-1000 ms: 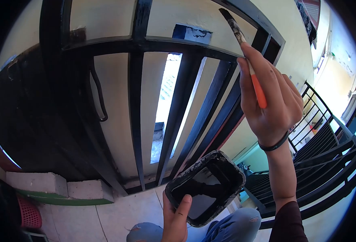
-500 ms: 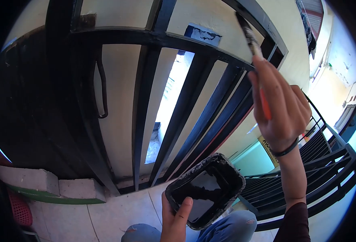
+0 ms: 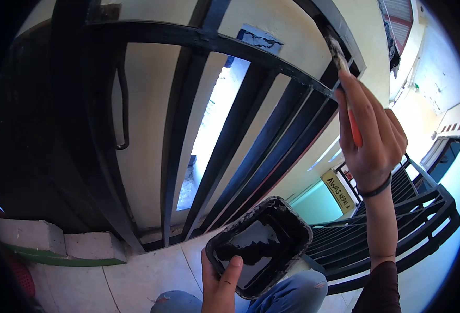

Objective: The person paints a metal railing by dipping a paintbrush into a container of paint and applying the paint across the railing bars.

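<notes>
Pale floor tiles lie below a black metal barred gate. At upper right, the right hand has its grip clamped on an orange-handled paintbrush, its tip overlapping the gate; at bottom centre, the left hand clasps a rectangular black tub of dark liquid.

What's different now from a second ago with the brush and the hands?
The right hand moved the slim orange-and-white-handled brush right and slightly down in the picture; its dark tip now overlaps the upper-right frame of the black barred metal gate. A yellow rectangular sign came into view. Nothing was grabbed or dropped: the left hand still holds the black rectangular tub.
</notes>
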